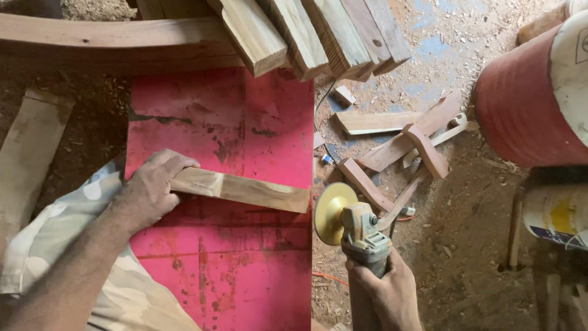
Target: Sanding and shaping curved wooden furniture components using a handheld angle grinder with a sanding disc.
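My left hand (150, 190) grips the left end of a short wooden bar (245, 190) that lies across a worn red board (245, 122). My right hand (386, 291) holds the body of an angle grinder (361, 230). Its yellow sanding disc (331, 213) stands on edge just off the board's right side. The disc is close to the bar's right end, and I cannot tell whether they touch.
Several long planks (306, 30) lie stacked over the board's far edge. Wood offcuts (398, 144) are scattered on the sawdust floor to the right. A red barrel (527, 98) stands at the far right above a white bucket (554, 214). A cable (321, 110) runs along the floor.
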